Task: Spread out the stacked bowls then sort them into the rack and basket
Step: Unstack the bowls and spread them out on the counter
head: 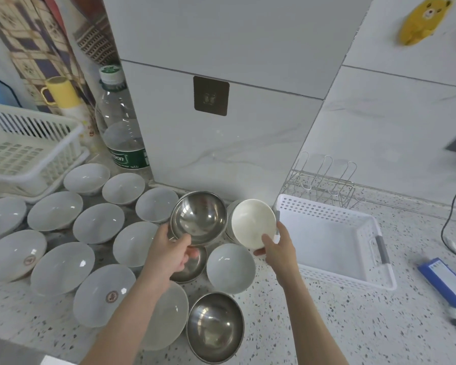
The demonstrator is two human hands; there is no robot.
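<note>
My left hand (170, 252) grips a steel bowl (199, 217) by its near rim and holds it tilted above another steel bowl (194, 264) on the counter. My right hand (275, 243) pinches the rim of a small cream bowl (252, 222), tilted toward me, just left of the white perforated basket (334, 270). Several white bowls (98, 222) lie spread over the counter's left half. A third steel bowl (215, 325) sits near the front edge. A wire rack (324, 183) stands behind the basket.
A white slatted drainer basket (29, 151) sits at the far left, with a water bottle (121, 122) and a yellow mug (61, 92) behind it. A blue flat device (445, 280) with a cable lies at the right. A tiled pillar rises behind the bowls.
</note>
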